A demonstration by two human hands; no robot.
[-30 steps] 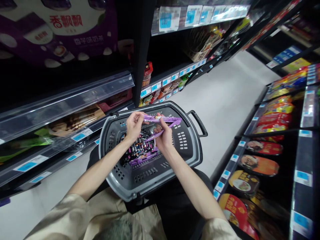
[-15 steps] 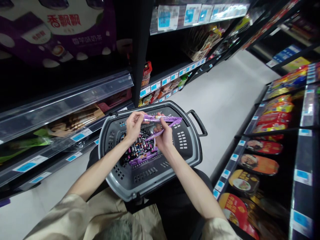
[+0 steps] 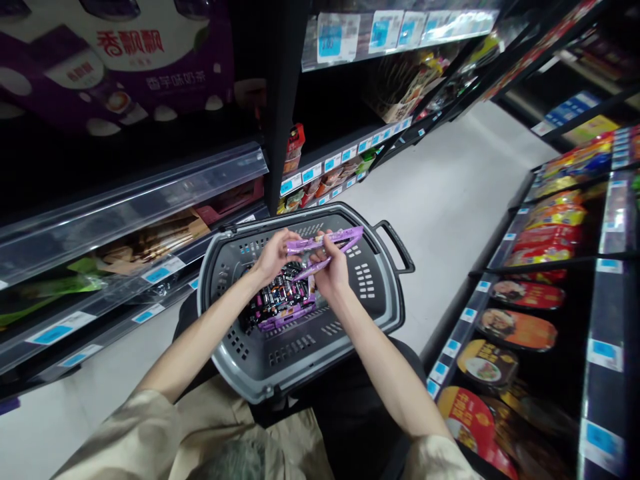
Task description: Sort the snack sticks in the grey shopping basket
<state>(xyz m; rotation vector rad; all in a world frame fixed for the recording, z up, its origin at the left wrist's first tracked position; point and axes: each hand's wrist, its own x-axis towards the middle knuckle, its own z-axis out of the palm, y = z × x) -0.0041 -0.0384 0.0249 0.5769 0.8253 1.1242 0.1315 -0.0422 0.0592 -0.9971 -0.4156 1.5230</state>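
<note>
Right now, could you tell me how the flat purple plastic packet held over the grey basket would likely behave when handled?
The flat purple plastic packet, pinched between the left hand and the right hand, looks thin, so probably light. Its glossy film may be slippery. It spans both hands without obvious sagging above the grey perforated plastic basket, suggesting some stiffness, though it might flex under pressure.

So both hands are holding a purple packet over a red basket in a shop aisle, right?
Not quite: the basket is grey, not red, as the head view shows. The rest holds: the left hand and right hand both grip the purple packet over it, in a shop aisle.
</note>
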